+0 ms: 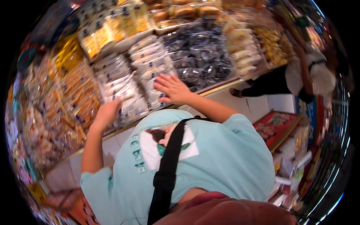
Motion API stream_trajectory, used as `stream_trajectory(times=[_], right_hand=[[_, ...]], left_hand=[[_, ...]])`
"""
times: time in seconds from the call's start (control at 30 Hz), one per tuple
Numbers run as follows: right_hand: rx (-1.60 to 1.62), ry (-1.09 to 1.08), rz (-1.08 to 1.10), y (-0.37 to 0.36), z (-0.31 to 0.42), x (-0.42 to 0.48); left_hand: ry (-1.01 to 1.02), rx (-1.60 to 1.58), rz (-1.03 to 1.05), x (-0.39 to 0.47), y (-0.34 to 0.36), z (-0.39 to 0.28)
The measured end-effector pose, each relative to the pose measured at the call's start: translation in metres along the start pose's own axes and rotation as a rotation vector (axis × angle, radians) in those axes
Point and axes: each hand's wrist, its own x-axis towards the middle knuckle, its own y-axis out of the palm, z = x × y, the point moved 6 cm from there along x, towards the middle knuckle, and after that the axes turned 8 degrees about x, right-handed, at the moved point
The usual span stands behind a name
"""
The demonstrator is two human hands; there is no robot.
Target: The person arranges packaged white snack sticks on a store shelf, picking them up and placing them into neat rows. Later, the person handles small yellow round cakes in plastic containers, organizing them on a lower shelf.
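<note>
My left hand (108,112) lies at the near edge of a row of white wrapped packets (123,92); its fingers bend down onto them, and what they may hold is hidden. Palm down with spread fingers, my right hand (173,89) rests on or just over a second row of white packets (153,60), nothing seen in its grip. Dark packets in clear wrap (199,53) fill the section to the right of that hand. Orange-brown snacks in clear bags (80,92) lie left of my left hand.
Trays of yellow packets (101,36) and wrapped buns (182,11) stand farther back. Pale packets (242,45) and small yellow packs (271,45) lie at the right. The display's front rim (225,85) runs before me. Another person (298,73) stands at the right, near a red picture box (275,126).
</note>
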Motion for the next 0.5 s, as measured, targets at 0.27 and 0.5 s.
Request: stream_trajectory(times=[0.27,0.5], right_hand=[[0.071,0.006,-0.005,0.0,-0.003,-0.003],[0.119,0.012,0.0,-0.02,0.016,0.014]], left_hand=[[0.148,0.049,-0.067,-0.015,0.024,-0.019],[0.166,0.02,-0.145,-0.026,0.027,-0.006]])
